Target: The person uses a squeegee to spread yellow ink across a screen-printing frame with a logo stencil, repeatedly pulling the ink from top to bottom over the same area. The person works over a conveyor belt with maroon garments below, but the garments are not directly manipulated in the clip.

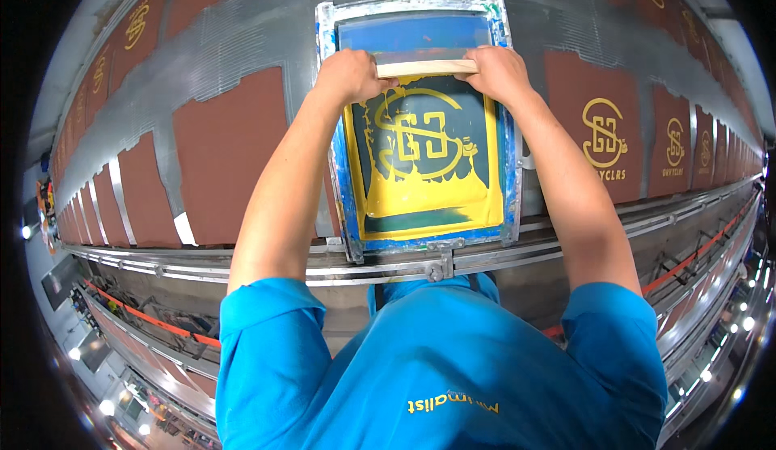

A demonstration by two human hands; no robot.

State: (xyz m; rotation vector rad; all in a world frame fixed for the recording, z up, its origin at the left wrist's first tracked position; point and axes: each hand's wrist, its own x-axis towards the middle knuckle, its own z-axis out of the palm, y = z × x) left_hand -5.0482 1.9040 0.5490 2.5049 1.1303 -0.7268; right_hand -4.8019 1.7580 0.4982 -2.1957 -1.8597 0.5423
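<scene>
1. Squeegee (428, 68), one, with a pale wooden bar; lies crosswise over the upper part of the printing screen, between the two hands.
2. Left hand (350, 76), bare; clasped on the bar's left end, thumb toward the middle.
3. Right hand (499, 74), bare; gripping the bar's right end, fingers mostly hidden from where I stand.
4. Printing screen (518, 167), one, upright rectangle with a metal frame, edged in blue and smeared with paint; set on the long grey table (529, 21), directly before the person.
5. Yellow ink (428, 198), one pool, thickest across the lower mesh, with streaks up both sides and over the looping emblem.
6. Brown panels (230, 159), plain, in a row left of the screen.
7. Brown panels with yellow emblems (566, 86), in a row to the right.
8. Metal rail (202, 272), running along the table's near edge, below the screen.
9. Blue shirt (444, 345), short-sleeved, worn by the person, yellow lettering on it.
</scene>
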